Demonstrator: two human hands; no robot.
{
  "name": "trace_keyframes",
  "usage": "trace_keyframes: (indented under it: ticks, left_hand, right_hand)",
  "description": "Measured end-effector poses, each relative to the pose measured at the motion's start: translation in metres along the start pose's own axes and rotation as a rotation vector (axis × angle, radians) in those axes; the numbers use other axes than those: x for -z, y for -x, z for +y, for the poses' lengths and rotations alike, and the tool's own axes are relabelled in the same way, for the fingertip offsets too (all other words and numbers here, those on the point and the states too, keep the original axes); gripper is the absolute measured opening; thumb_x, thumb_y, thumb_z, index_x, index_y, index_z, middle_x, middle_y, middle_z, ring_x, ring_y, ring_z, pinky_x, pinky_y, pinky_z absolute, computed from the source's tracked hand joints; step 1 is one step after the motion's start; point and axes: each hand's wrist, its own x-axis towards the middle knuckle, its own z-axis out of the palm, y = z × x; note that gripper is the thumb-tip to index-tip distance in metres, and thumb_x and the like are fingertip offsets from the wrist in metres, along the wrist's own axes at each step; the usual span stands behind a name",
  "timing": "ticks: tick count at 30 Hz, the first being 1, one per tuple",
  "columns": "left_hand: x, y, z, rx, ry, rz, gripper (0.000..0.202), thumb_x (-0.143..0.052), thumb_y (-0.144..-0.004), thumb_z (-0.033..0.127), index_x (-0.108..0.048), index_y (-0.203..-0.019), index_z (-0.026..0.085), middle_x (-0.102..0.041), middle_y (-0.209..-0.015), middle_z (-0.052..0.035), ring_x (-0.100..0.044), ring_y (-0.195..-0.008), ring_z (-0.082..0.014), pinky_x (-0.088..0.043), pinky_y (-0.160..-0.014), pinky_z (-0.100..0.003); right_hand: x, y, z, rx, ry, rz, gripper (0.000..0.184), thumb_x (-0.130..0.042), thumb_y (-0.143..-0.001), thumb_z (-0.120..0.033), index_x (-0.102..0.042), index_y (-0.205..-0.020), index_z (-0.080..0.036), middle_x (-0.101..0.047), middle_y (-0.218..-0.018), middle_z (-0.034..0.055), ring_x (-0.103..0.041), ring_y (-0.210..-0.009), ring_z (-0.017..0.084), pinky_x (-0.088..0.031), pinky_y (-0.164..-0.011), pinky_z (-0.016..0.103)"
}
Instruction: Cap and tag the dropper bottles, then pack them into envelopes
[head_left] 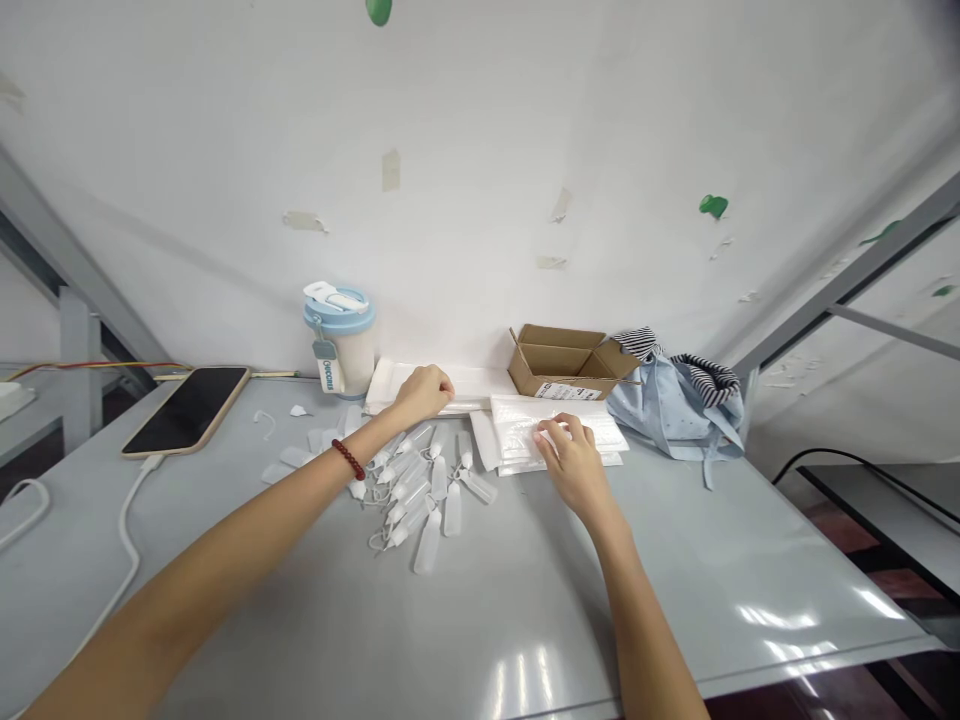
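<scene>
My left hand (pixel 424 392) is closed, its fingers curled over a stack of flat white bags (pixel 480 382) near the wall. Whatever its fingertips hold is hidden. My right hand (pixel 574 455) touches a pile of shiny white bubble-textured bags (pixel 525 425), its fingers bent and apart. Between my arms lie several small clear squeeze bottles with white caps (pixel 427 545), loosely heaped. Some of them are partly covered by my left wrist, which wears a beaded bracelet.
An open cardboard box (pixel 562 362) stands behind the bubble-textured bags, beside a light blue drawstring bag (pixel 667 400). A cup with a blue lid (pixel 341 340) is at the back left. Farther left, a phone (pixel 187 410) lies with a white cable (pixel 127 530) plugged in.
</scene>
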Motion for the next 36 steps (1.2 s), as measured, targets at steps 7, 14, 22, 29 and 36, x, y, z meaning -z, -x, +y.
trace_keyframes:
  ticks: [7, 14, 22, 29, 36]
  left_hand:
    - [0.025, 0.018, 0.023, -0.08, -0.12, 0.351, 0.016, -0.05, -0.093, 0.02, -0.063, -0.099, 0.013, -0.063, -0.104, -0.0089, -0.057, -0.101, -0.0234, -0.051, -0.082, -0.039]
    - [0.033, 0.084, 0.025, -0.359, -0.259, 0.489, 0.026, -0.039, -0.088, 0.004, -0.064, -0.082, 0.011, -0.062, -0.086, -0.013, -0.053, -0.087, -0.0265, -0.046, -0.073, -0.038]
    - [0.0, 0.146, -0.009, -0.682, -0.251, 0.604, 0.018, -0.047, -0.09, 0.014, -0.061, -0.079, 0.019, -0.064, -0.083, -0.0054, -0.057, -0.08, -0.0197, -0.044, -0.072, -0.033]
    - [0.026, 0.142, -0.058, 0.271, 0.429, 0.474, 0.043, -0.052, -0.082, 0.04, -0.058, -0.116, 0.014, -0.066, -0.109, -0.0139, -0.06, -0.098, -0.0326, -0.05, -0.077, -0.043]
    - [0.027, 0.148, -0.049, 0.372, 1.178, -0.087, 0.022, -0.063, -0.075, 0.036, -0.069, -0.08, 0.016, -0.072, -0.071, -0.0024, -0.065, -0.069, -0.0195, -0.047, -0.058, -0.025]
  right_hand:
    - [-0.001, 0.0, -0.004, -0.012, 0.03, 0.018, 0.024, -0.041, -0.095, -0.037, -0.06, -0.102, -0.024, -0.058, -0.115, 0.0103, -0.055, -0.097, 0.029, -0.048, -0.071, 0.045]
    - [0.003, 0.0, -0.021, 0.063, -0.016, 0.24, 0.044, -0.045, -0.093, -0.042, -0.044, -0.127, -0.014, -0.054, -0.122, 0.0213, -0.052, -0.112, 0.033, -0.045, -0.085, 0.048]
    - [0.011, 0.018, -0.072, 0.494, 0.007, 0.449, 0.036, -0.042, -0.089, 0.003, -0.058, -0.115, -0.018, -0.071, -0.112, 0.0076, -0.06, -0.114, 0.021, -0.031, -0.103, 0.039]
    - [0.01, 0.017, -0.069, 0.443, 0.045, 0.482, 0.039, -0.044, -0.086, 0.005, -0.058, -0.116, -0.016, -0.071, -0.111, 0.0101, -0.065, -0.107, 0.022, -0.036, -0.1, 0.038]
    - [0.003, 0.034, -0.094, 0.316, 0.09, 0.313, 0.071, -0.039, -0.076, 0.007, -0.034, -0.141, -0.021, -0.056, -0.131, 0.0177, -0.053, -0.122, 0.03, -0.017, -0.103, 0.062]
